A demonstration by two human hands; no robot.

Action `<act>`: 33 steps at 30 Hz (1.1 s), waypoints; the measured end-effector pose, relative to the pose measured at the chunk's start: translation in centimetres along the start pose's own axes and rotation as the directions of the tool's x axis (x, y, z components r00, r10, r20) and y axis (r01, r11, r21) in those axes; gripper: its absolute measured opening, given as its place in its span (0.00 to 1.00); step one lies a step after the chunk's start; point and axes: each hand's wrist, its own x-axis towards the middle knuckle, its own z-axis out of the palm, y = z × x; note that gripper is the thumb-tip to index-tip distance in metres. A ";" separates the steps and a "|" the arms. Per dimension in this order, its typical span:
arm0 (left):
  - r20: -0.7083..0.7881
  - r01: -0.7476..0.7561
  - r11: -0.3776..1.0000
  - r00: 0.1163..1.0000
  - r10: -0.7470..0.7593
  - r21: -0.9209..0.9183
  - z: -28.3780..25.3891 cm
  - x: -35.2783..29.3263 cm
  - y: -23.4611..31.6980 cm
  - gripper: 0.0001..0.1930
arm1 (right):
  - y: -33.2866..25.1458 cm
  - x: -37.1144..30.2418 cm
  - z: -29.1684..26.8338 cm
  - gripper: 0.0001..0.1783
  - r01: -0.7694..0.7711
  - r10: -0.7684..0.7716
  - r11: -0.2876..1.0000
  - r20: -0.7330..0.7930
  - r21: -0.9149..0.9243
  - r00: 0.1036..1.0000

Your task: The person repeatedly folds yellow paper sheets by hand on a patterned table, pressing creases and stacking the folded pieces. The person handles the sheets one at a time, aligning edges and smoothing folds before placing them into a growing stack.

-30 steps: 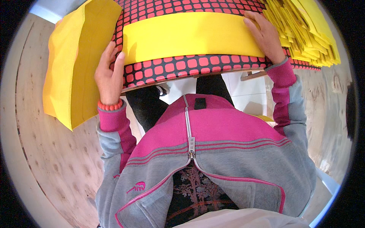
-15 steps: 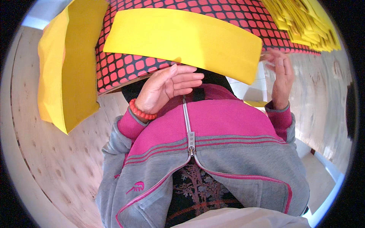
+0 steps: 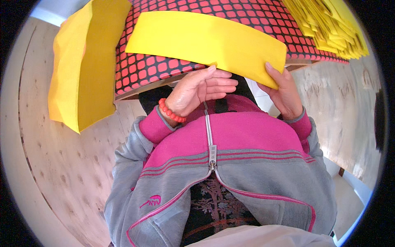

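Note:
A flat rectangular strip of yellow fabric (image 3: 205, 39) lies across the red-and-black patterned cover in front of me. My right hand (image 3: 286, 90) grips its near right corner, thumb on top and fingers underneath, hidden by the strip. That corner hangs out past the table edge. My left hand (image 3: 201, 90) is just below the strip's near edge, fingers stretched out and together. Its thumb tip is at that edge; whether it presses on the fabric I cannot tell. A red bead bracelet (image 3: 170, 111) circles the left wrist.
The patterned cover (image 3: 138, 78) is on the table before me. At the left a larger folded yellow fabric piece (image 3: 92, 70) hangs over the edge. A stack of yellow folded pieces (image 3: 329, 29) lies at the far right. Pale wooden boards (image 3: 61, 164) show on the left.
My right hand has come in from beside the strip and closed on its right corner. My left hand has shifted right along the near edge. The whole view has shifted slightly.

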 end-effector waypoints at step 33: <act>-0.234 -0.294 0.934 0.911 0.338 0.205 -0.8 -5.2 1.5 0.17 | -7.6 -9.4 -13.4 0.22 0.469 -0.452 0.751 0.155 -0.464 0.878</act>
